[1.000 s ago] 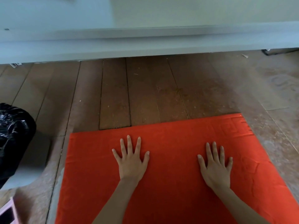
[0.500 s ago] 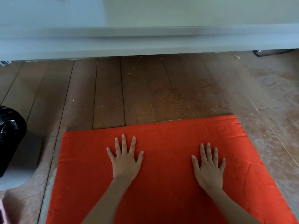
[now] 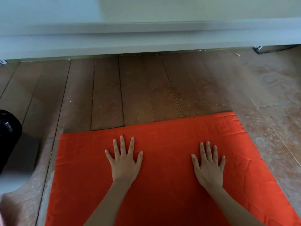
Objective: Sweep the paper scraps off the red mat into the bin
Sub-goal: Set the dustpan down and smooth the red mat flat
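The red mat (image 3: 162, 185) lies flat on the wooden floor in the lower half of the head view. My left hand (image 3: 124, 162) rests palm down on it, fingers spread, holding nothing. My right hand (image 3: 209, 167) lies flat on the mat to the right, fingers apart and empty. No paper scraps show on the mat's visible surface. The bin, lined with a black plastic bag (image 3: 8, 134), sits at the left edge, apart from the mat and partly cut off by the frame.
A pale wall and skirting board (image 3: 146, 41) run across the top. Bare wooden floorboards (image 3: 138, 95) lie between the mat and the wall. A small scrap (image 3: 237, 54) lies near the skirting at top right, beside a dark object (image 3: 259, 48).
The view has shifted slightly, so the bin sits further toward the left edge. Both hands stay flat on the mat in the same pose.
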